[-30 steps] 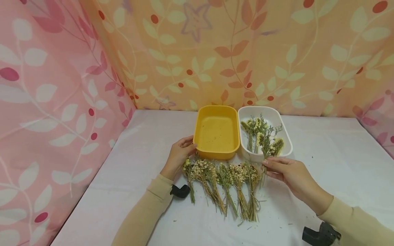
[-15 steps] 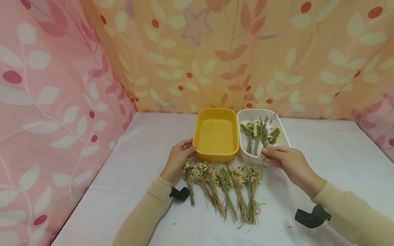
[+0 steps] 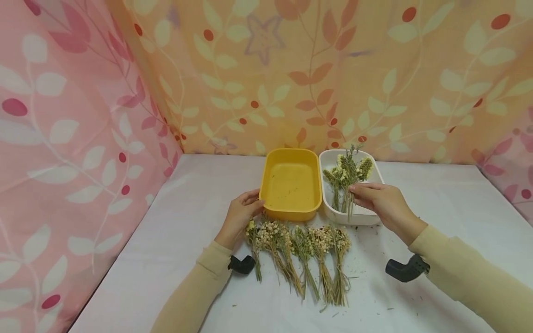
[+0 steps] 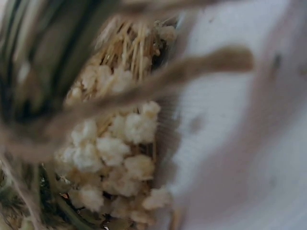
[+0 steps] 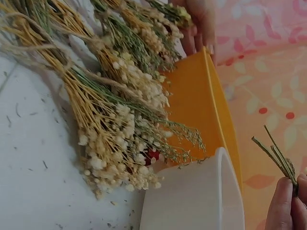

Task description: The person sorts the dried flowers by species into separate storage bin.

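The dried-flower bundle with pale yellow heads and grey-green sprigs (image 3: 353, 172) is over the white, round-cornered container (image 3: 354, 220), toward its near side. Half a second ago I held it farther right; now I have it farther in and to the left, against or just above the tied yellow-flowered bundles (image 3: 335, 176) lying inside. I judge that it is close to lining up with them, but whether it touches them I can't tell, and it is not yet let go.

Its long axis runs front to back: heads point away from me toward the patterned orange cloth (image 3: 233, 92), leaning slightly right, and stems point back at me, the ends near the front rim. How steeply it tilts I can't tell.

My right hand (image 3: 381, 200) pinches the stems between thumb and fingers, closed with no gap beyond their thickness. My left hand (image 3: 243, 213) has stayed put, thumb and bent fingers holding the near left corner of the yellow, round-cornered container (image 3: 291, 215).

Nearer me, a row of straw-and-green dried bundles (image 3: 304, 243) lies on the white cloth (image 3: 200, 194), heads toward the containers, among scattered stem crumbs.
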Tool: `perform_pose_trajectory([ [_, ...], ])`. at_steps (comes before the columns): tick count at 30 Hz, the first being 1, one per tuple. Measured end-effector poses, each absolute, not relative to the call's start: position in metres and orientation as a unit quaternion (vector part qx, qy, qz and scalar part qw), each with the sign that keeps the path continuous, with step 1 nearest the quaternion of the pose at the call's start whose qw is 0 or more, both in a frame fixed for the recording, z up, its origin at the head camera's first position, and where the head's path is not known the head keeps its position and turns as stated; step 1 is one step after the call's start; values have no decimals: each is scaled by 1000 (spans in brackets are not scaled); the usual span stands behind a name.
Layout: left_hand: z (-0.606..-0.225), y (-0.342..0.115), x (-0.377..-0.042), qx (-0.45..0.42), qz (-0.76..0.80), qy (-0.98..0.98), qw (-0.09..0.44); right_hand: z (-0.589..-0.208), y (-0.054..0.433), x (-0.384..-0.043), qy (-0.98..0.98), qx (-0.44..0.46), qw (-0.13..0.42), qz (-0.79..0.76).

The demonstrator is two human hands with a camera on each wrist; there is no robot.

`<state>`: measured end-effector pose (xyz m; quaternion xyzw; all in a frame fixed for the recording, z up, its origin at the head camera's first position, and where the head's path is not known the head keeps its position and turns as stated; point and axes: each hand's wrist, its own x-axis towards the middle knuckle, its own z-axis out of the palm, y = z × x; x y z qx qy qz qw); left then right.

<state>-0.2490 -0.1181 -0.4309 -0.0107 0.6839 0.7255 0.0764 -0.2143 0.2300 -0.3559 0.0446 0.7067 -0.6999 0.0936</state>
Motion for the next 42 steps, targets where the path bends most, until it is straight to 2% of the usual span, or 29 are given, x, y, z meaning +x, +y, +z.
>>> perform_pose_trajectory([
  [12, -432, -118, -247, -11, 731, 679, 70, -365, 229, -245, 725, 74, 80, -680],
  [28, -432, -120, -244, -1, 723, 688, 63, -392, 227, -268, 731, 110, 108, -665],
  [42, -429, -123, -239, -4, 719, 693, 54, -401, 222, -275, 756, 89, 125, -636],
])
